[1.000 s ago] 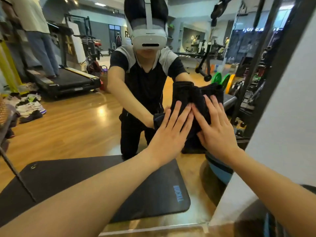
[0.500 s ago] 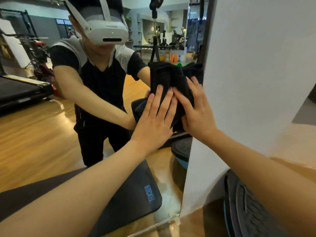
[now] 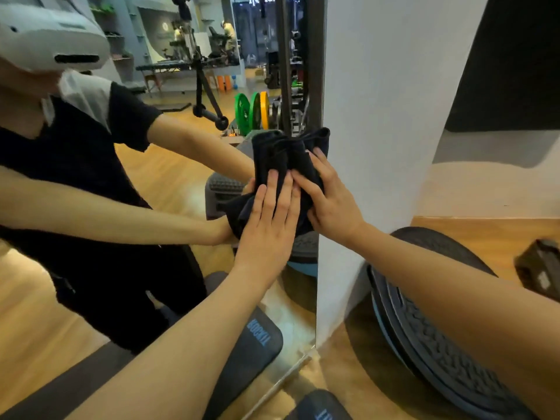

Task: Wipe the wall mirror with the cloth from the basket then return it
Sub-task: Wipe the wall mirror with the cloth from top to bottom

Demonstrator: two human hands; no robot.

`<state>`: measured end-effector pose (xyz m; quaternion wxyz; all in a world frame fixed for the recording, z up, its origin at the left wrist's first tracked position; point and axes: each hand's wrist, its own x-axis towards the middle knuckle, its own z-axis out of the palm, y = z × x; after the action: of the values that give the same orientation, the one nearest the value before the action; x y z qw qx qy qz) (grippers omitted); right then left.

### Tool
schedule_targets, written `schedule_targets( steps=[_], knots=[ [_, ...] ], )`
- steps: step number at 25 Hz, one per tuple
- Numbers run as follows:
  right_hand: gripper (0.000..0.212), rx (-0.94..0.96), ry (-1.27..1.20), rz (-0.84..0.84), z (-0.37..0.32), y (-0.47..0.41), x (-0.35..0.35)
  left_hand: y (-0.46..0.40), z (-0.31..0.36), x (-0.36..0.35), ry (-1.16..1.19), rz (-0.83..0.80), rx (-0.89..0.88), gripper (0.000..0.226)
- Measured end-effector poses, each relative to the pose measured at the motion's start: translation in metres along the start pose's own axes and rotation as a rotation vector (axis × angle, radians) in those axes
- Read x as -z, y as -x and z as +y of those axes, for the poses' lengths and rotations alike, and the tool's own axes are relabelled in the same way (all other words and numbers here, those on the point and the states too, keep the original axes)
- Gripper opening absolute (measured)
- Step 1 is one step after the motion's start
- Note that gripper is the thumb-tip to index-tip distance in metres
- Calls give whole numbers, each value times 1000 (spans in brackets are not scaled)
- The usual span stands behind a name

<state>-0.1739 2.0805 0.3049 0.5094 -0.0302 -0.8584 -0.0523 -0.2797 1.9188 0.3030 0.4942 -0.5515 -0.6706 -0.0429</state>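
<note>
Against the mirror (image 3: 181, 177) edge, the cloth (image 3: 281, 159) is pressed flat under both open-fingered hands, left hand (image 3: 268, 228) and right hand (image 3: 328, 201), so pressure is spread.

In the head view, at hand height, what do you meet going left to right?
Mirror with the person's reflection → left hand → dark cloth → right hand → white wall → balance trainer.
</note>
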Motion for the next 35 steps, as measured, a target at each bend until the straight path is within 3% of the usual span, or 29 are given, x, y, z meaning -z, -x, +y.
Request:
schedule_targets(
  steps=[3, 14, 19, 22, 28, 35],
  knots=[
    [63, -82, -12, 38, -7, 11, -13, 1, 6, -4, 13, 22, 30, 70],
    [69, -27, -131, 220, 16, 43, -54, 13, 27, -27, 18, 58, -25, 60],
    [82, -110, -144, 186, 19, 110, -76, 41, 65, -61, -30, 65, -58, 61],
    [72, -141, -137, 153, 11, 139, -87, 67, 81, -76, 18, 51, -33, 64],
    [65, -142, -171, 163, -66, 147, -108, 136, 53, -54, -5, 11, -31, 58],
    [68, -81, -188, 378, -206, 62, -132, 203, -72, 29, -85, -54, 9, 60]
  ],
)
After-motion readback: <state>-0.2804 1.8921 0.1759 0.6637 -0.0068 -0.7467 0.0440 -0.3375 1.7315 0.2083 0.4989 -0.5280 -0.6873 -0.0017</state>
